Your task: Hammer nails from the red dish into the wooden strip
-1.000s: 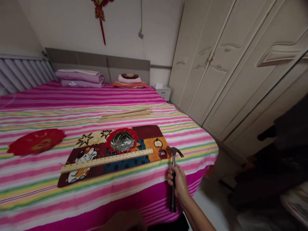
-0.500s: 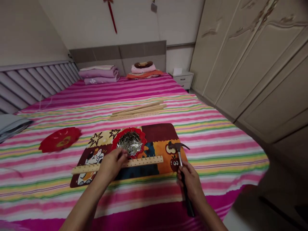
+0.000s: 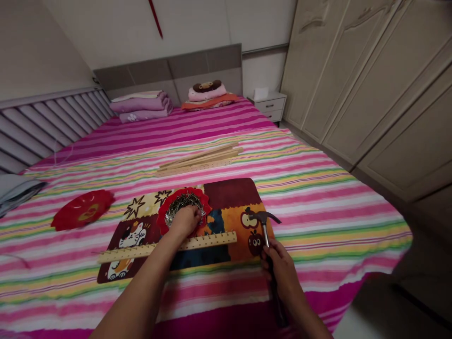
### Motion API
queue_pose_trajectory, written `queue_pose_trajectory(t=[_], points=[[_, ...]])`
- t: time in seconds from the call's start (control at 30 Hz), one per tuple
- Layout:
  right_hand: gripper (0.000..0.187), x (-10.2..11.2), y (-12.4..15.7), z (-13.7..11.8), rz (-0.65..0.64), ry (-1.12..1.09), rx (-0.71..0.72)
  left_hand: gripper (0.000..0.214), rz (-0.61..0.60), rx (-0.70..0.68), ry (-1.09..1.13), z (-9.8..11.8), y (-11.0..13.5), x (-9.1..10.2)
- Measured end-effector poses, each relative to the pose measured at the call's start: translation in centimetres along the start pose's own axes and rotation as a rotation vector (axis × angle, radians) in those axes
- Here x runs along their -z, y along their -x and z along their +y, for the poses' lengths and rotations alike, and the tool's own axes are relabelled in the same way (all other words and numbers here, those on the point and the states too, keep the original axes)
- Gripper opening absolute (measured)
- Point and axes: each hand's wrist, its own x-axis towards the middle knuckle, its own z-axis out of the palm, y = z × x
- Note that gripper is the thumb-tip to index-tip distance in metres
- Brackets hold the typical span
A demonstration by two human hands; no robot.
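Observation:
My left hand (image 3: 187,220) is down in a red scalloped bowl (image 3: 162,217) of loose nails (image 3: 180,202). Its fingers are curled together at the pile, and their tips are hidden. Below the bowl, a long pale wooden strip (image 3: 212,241) lies across a patterned mat (image 3: 233,193), with a row of nails standing along it; my left forearm crosses over it. On the right, my right hand (image 3: 278,266) is wrapped round the dark handle of a claw hammer (image 3: 265,230), whose head is over the mat's right edge.
Several more wooden strips (image 3: 201,160) lie behind the mat on the striped bedspread (image 3: 318,207). A red scalloped dish (image 3: 83,209) rests at the left. Folded bedding (image 3: 143,106) is stacked near the headboard, and a wardrobe (image 3: 353,94) stands at the right.
My left hand has moved from above the wooden strip forward and right into the bowl of nails. My right hand still grips the hammer in about the same place. The view has shifted slightly.

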Motion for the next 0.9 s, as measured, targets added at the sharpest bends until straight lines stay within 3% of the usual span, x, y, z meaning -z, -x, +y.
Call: queue_pose_trajectory(t=[0.23, 0.47, 0.6, 0.9], points=[[0.028, 0.1, 0.0, 0.1, -0.006, 0.027, 0.034, 0.013, 0.076, 0.041, 0.100, -0.5, 0.5, 0.5], [0.027, 0.0, 0.3, 0.2, -0.018, 0.024, 0.052, 0.017, 0.184, 0.086, 0.672, -2.6, 1.3, 1.2], [0.025, -0.1, 0.4, 0.0, -0.024, 0.022, 0.063, 0.032, 0.161, 0.125, 0.955, -2.4, 1.8, 1.4], [0.025, -0.1, 0.6, 0.1, -0.029, 0.018, 0.077, 0.046, 0.092, 0.164, 1.158, -0.7, 4.2, 2.6]])
